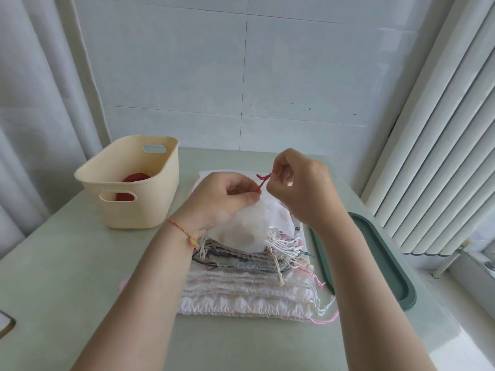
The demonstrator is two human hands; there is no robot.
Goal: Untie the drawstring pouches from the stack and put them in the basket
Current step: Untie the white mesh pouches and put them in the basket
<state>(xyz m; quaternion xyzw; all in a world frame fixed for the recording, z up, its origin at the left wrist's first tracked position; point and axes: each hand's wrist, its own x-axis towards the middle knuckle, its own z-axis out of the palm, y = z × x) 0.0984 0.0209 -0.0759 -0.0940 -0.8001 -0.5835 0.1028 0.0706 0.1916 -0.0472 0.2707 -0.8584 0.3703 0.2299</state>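
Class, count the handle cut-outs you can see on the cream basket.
2. One cut-out is in the far end wall of the basket; the other cut-out is in the near end wall, with something red showing through it.

Stack of drawstring pouches [249, 295] lies flat on the pale green table [80, 263]. Above the stack, left hand [222, 202] and right hand [302, 188] each pinch a red drawstring [263, 180] of a white pouch [249, 226], which droops onto the stack. Cream basket [128, 183] stands left of the stack, red cloth [135, 178] inside. Dark green tray [385, 263] sits right of the stack. Coloured thread bracelet [187, 234] on left wrist.
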